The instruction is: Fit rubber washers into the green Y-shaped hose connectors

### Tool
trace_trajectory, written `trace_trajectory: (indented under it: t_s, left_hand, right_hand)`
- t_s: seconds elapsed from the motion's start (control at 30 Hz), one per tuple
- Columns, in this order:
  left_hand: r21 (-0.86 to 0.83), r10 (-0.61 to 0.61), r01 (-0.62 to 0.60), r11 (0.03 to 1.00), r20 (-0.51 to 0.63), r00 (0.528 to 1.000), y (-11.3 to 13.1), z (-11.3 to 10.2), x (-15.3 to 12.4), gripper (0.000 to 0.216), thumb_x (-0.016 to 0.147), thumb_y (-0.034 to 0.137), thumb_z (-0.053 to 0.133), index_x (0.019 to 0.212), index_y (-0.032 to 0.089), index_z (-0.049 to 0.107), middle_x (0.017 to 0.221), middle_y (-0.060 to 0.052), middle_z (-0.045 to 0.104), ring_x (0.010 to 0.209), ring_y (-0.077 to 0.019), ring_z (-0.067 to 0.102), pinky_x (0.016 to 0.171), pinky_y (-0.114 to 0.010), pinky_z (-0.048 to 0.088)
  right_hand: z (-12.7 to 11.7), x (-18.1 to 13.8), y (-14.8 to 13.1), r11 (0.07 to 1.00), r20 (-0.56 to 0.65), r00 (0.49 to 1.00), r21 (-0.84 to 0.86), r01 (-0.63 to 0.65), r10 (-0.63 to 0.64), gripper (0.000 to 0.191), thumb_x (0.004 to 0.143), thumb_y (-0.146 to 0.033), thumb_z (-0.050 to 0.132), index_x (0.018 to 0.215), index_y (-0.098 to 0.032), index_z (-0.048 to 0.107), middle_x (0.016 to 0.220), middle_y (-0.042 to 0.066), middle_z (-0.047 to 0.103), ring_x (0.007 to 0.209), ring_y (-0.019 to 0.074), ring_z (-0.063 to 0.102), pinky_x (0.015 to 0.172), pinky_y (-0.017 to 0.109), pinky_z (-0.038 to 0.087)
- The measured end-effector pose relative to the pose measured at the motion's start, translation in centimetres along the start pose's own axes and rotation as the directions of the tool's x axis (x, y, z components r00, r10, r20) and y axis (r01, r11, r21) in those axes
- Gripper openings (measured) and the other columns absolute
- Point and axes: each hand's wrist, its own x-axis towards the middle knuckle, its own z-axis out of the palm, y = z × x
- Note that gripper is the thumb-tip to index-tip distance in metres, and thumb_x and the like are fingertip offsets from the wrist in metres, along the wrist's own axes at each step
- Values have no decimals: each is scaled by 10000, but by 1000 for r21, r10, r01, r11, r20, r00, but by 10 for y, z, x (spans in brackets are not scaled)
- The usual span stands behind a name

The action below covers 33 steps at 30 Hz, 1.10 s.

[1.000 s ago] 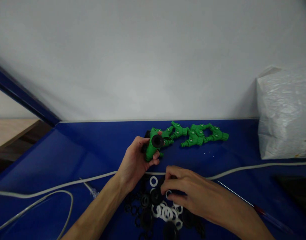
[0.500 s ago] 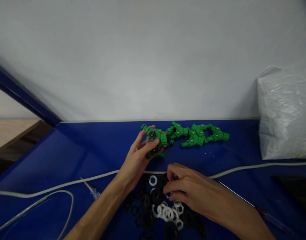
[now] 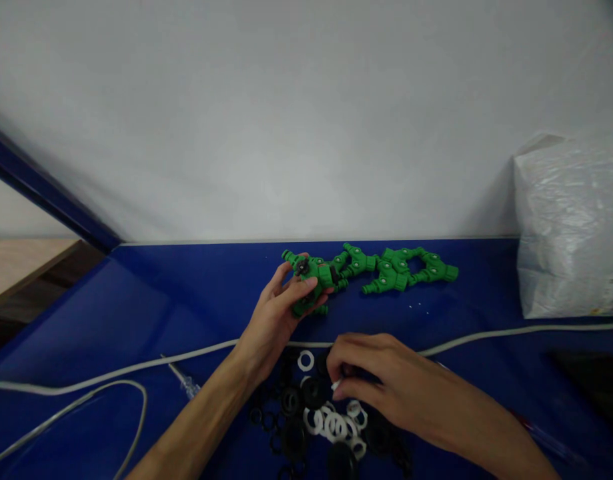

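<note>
My left hand grips a green plastic hose splitter with a black knob, holding it low over the blue table at the left end of a row of green splitters. My right hand hovers over a heap of black and white rings near the front edge. Its fingers are curled in a pinch on a small white piece that I cannot make out clearly.
A white cable runs across the table from left to right. A small screwdriver lies left of the rings. A crinkled white plastic bag stands at the right against the grey wall. A dark object lies at the right front.
My left hand has turned the green splitter from standing end-on to lying flat and moved it toward the row. My right hand has stayed over the rings, closing its fingers on a white piece.
</note>
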Motion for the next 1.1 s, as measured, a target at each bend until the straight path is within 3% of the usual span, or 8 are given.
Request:
trace_trajectory:
  t_s: [0.1,0.2,0.3,0.6,0.73,0.93,1.1]
  left_hand:
    - [9,-2,2,1000,22,1000,0,-1,-1,508,786,147,800,1259,213,629,1102,-53,739,998,-206,733,936,-304,553]
    - [-1,2,-2,1000,44,999,-2,-3,0,528,783,157,815,1270,229,624,1138,-59,738,1017,-207,732,941,-299,548]
    - [-20,0,1,1000,51,999,-4,-4,0,533,794,165,812,1283,236,613,1165,-69,734,1032,-220,734,970,-335,549]
    - [-75,-39,41,996,27,999,0,-1,1,457,804,115,750,1236,205,635,1257,-96,716,1054,-254,733,979,-394,563]
    - [-57,-41,42,997,34,999,1,-1,-1,430,827,125,705,1244,183,616,1192,-101,740,1020,-248,741,964,-386,564]
    - [-47,-60,63,997,55,997,3,1,-4,434,797,133,674,1226,173,625,1212,-108,734,1012,-248,735,905,-361,566]
    - [-16,-55,56,998,57,997,1,-1,-3,466,774,134,709,1230,194,636,1225,-96,731,1004,-229,731,836,-303,555]
  right_hand:
    - [-5,4,1,991,-205,979,126,52,-25,117,948,-150,649,961,-247,713,865,-50,736,769,124,673,748,227,496]
    - [-9,8,4,970,-402,910,160,182,-105,145,939,-156,638,946,-238,758,846,-19,750,700,129,684,697,236,525]
    - [-12,9,5,968,-510,853,137,211,-114,140,934,-189,650,887,-244,770,806,-13,747,714,138,697,705,247,536]
    - [-3,13,12,943,-568,819,311,120,83,83,898,-319,725,918,-241,744,910,5,793,851,190,765,767,284,597]
    - [-2,13,14,915,-633,764,370,159,123,110,850,-323,779,887,-226,743,921,20,798,875,203,769,787,290,618]
    - [-5,13,12,929,-754,650,302,213,96,90,813,-280,802,823,-215,741,926,31,786,869,201,750,829,315,627]
    - [-6,13,8,916,-742,658,341,210,126,98,849,-305,768,869,-211,748,919,39,788,864,208,760,830,323,640]
